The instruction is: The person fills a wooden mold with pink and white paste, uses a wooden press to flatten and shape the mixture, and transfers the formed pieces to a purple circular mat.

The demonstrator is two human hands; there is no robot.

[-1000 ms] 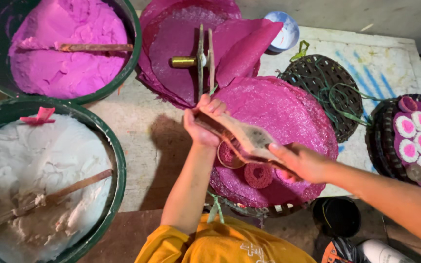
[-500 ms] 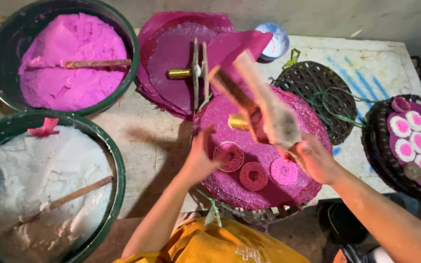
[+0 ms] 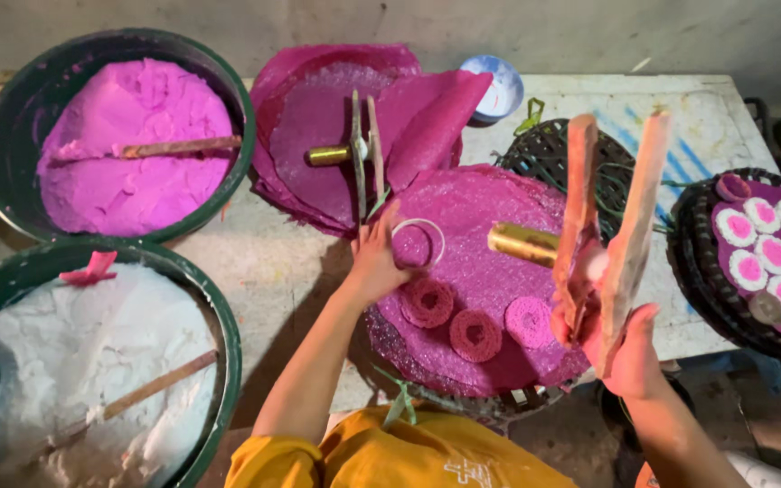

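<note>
A: Basins first, at the far left of the frame: the pink dough basin (image 3: 119, 136) in the upper left and the white dough basin (image 3: 74, 380) below it, each with a wooden stick lying in the dough.

B: And your left hand (image 3: 377, 262)?

A: Just left of centre. Its fingers are spread partly open, tips touching a thin white ring (image 3: 418, 242) that lies flat on the pink-covered round tray (image 3: 490, 217). I can't tell whether you pinch the ring or only steady it. Below it sit three small pink noodle nests (image 3: 476, 334), close together in a row.

B: How would those handle?

A: Light, soft and crumbly, I'd judge. Lift one from underneath or by its outer rim, never squeeze the middle.

B: The right hand (image 3: 621, 348)?

A: Right of centre, closed around the lower ends of a wooden press (image 3: 607, 226), two long paddles standing up, with a brass cylinder (image 3: 524, 244) jutting left between them. It looks stiff and fairly heavy; the paddle ends are your grip.

B: Far right?

A: A dark woven tray (image 3: 693, 271) with pink-and-white cakes.
</note>
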